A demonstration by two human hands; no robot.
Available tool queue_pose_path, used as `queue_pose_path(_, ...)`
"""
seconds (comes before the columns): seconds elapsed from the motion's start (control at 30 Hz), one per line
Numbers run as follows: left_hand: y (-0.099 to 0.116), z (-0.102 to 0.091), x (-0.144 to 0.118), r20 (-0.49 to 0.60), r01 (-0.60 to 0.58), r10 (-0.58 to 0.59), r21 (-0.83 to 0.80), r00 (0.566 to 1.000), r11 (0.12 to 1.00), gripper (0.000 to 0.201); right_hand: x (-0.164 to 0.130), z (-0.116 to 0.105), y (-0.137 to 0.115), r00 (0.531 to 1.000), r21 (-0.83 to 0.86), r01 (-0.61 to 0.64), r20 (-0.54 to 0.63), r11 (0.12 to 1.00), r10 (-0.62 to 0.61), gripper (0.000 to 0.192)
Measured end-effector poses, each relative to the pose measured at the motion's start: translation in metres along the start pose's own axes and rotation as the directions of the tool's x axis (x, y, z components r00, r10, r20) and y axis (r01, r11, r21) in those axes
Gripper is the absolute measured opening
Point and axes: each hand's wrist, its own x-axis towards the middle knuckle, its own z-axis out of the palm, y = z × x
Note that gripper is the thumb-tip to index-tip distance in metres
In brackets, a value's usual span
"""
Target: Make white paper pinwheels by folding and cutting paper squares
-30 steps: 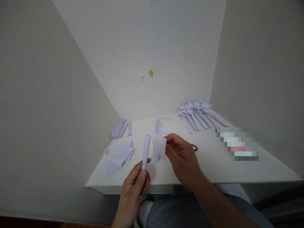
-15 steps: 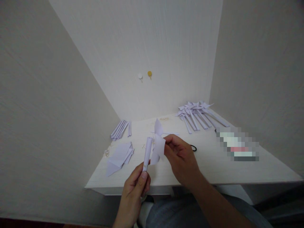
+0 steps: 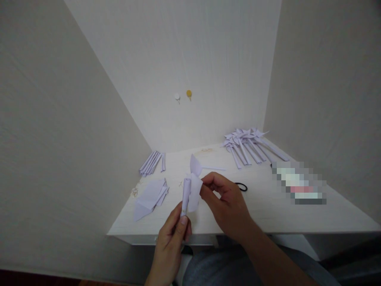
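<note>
White corner desk (image 3: 268, 214), left hand (image 3: 172, 238) gripping paper tube (image 3: 186, 196), right hand (image 3: 229, 202) pinching pinwheel (image 3: 195, 186)

My right hand (image 3: 228, 202) brings the folded paper pinwheel head (image 3: 195, 186) leftward and lower than a second ago, until it meets the top of the rolled paper stick (image 3: 186, 195). My left hand (image 3: 172, 238) tips that stick slightly right and holds it lower now.
</note>
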Motion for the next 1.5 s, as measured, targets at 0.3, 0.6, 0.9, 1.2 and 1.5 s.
queue_pose_path(0.3, -0.006, 0.004, 0.018, -0.051, 0.002, -0.014, -0.229, 0.999, 0.973, 0.038, 0.008, -0.005, 0.009, 0.992, -0.200, -0.088, 0.073, 0.976, 0.105, 0.012)
queue_pose_path(0.6, 0.007, 0.024, 0.083, 0.005, -0.006, 0.011, -0.548, 1.000, 0.837, 0.033, 0.013, -0.003, 0.053, 0.822, -0.487, -0.122, 0.438, 0.865, 0.363, 0.027)
queue_pose_path(0.9, 0.003, 0.033, 0.107, 0.015, -0.003, 0.011, -0.444, 1.000, 0.896, 0.038, 0.019, -0.006, 0.066, 0.893, -0.495, -0.092, 0.342, 0.864, 0.291, 0.023)
queue_pose_path(1.2, -0.045, 0.055, 0.110, -0.053, -0.245, 0.257, 0.176, 0.965, 0.953, 0.022, 0.039, -0.070, 0.059, 0.954, -0.700, -0.153, 0.080, 0.697, 0.289, 0.026)
queue_pose_path(1.5, -0.050, 0.066, 0.101, 0.228, -0.457, 0.441, 0.714, 0.868, 0.531, 0.021, 0.090, -0.202, 0.073, 0.861, -0.870, -0.440, -0.340, 0.221, 0.378, 0.029)
